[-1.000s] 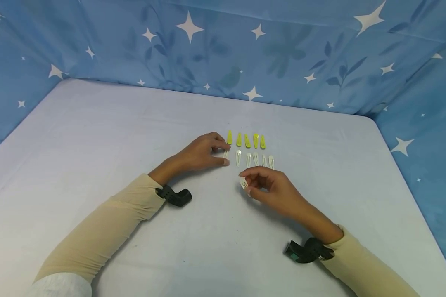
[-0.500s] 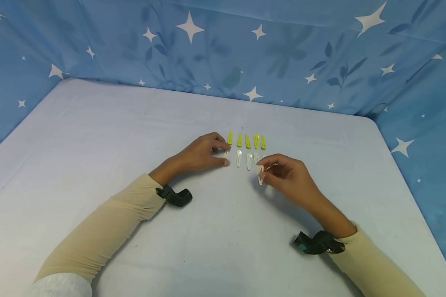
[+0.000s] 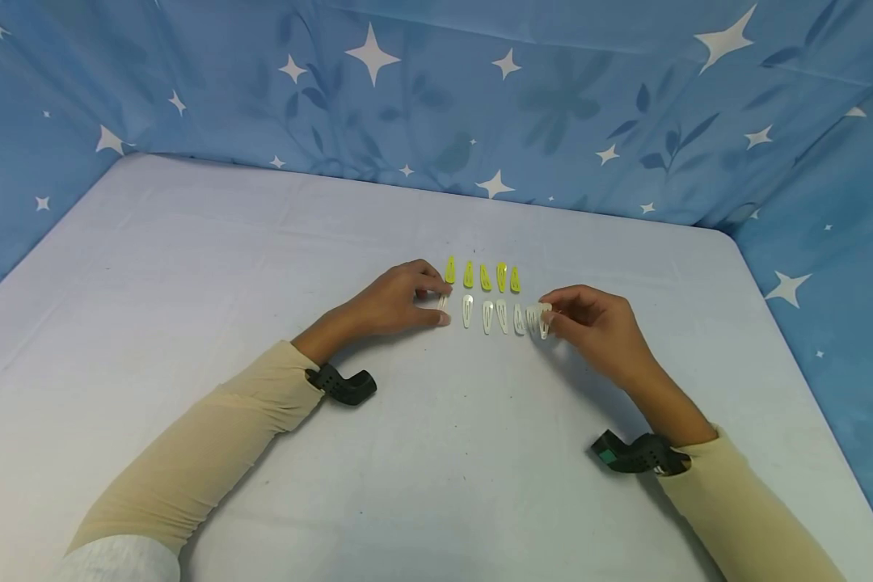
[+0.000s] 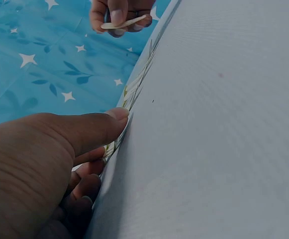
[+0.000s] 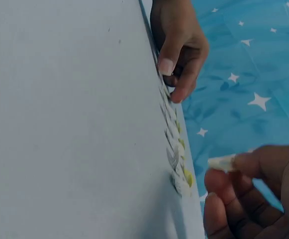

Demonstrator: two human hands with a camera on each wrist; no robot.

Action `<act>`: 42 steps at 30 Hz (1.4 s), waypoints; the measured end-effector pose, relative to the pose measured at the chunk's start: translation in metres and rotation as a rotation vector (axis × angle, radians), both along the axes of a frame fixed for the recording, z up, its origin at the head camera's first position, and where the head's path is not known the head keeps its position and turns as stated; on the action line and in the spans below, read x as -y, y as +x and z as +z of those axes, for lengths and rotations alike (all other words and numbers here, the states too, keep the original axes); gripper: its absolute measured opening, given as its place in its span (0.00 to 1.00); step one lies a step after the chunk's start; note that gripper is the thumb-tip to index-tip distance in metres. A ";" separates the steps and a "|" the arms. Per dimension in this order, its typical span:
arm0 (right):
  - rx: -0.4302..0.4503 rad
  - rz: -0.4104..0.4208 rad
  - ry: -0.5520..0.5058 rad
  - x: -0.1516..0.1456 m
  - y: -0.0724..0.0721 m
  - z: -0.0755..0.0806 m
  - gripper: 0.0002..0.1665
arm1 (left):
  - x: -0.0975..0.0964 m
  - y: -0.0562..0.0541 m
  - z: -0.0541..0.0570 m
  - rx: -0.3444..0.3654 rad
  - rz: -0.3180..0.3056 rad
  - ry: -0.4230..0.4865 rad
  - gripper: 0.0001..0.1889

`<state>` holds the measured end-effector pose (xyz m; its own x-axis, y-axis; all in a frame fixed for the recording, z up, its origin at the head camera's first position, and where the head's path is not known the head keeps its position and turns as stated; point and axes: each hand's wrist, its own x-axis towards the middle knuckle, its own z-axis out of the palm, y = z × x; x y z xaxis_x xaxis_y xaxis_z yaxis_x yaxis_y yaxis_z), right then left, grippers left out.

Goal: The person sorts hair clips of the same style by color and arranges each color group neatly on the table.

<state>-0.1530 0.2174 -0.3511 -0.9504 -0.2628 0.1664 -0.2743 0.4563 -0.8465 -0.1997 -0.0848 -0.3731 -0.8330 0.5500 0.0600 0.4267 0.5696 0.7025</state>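
My right hand [image 3: 592,327] pinches a white snap hair clip [image 3: 545,322] between thumb and fingertips, at the right end of a row of white hair clips [image 3: 488,317]. In the right wrist view, this clip [image 5: 222,163] appears raised off the table. My left hand [image 3: 403,301] rests at the row's left end, thumb and index finger at the two ends of another white hair clip [image 3: 443,303]. In the left wrist view, the left thumb [image 4: 92,130] partly hides that clip.
Behind the white row lie several yellow hair clips [image 3: 485,277] in their own row. All of them lie on a white-covered table [image 3: 422,453]. A blue curtain with white stars [image 3: 436,97] hangs along the table's far edge. A black camera sits on each wrist.
My right hand has carried its white hair clip rightward and slightly away from me, from in front of the row to its right end. The left hand stays in place.
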 end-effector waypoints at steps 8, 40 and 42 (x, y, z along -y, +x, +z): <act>0.058 -0.098 0.116 -0.009 -0.006 -0.006 0.12 | 0.000 -0.001 -0.002 -0.007 -0.004 -0.002 0.24; 0.032 -0.171 0.370 -0.009 -0.004 -0.009 0.18 | 0.003 -0.002 -0.009 0.004 -0.010 0.050 0.30; 0.031 -0.173 0.369 -0.012 -0.003 -0.008 0.17 | 0.002 -0.002 -0.010 0.000 -0.011 0.058 0.30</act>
